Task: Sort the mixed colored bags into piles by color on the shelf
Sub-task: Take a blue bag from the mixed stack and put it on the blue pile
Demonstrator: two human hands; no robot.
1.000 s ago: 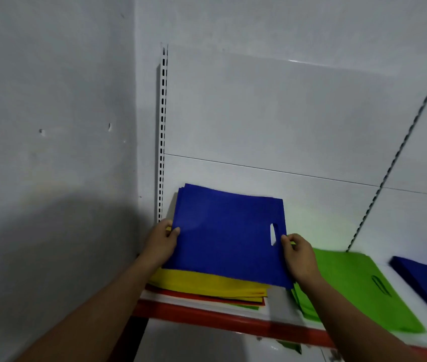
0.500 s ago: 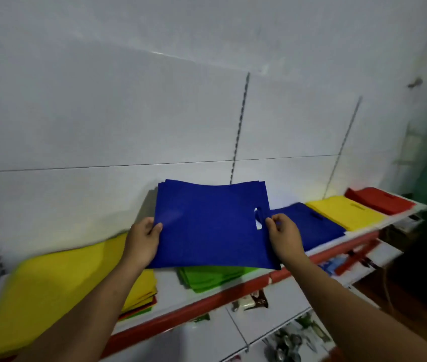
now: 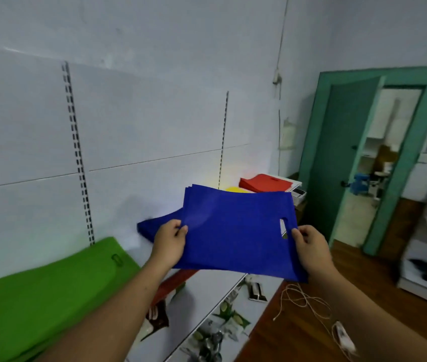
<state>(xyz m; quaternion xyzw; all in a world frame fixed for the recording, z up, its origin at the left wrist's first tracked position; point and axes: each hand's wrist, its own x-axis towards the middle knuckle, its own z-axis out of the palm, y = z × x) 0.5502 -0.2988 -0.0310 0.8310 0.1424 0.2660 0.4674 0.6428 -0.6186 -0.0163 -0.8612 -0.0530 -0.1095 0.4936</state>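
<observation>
Blue bags (image 3: 235,231), a thin stack, are up in the air mid-frame. The left hand (image 3: 169,244) pinches the left edge and the right hand (image 3: 311,246) pinches the edge by the handle slot. The blue pile (image 3: 152,226) lies on the shelf (image 3: 175,280) at 10 o'clock from the stack. The green pile (image 3: 50,280) is at 8 o'clock, the yellow pile (image 3: 235,189) and red pile (image 3: 267,184) at 1 o'clock. Looks well along imo: four colour piles exist, and this stack isn't down yet. No mixed heap in view, so can't say what's left.
</observation>
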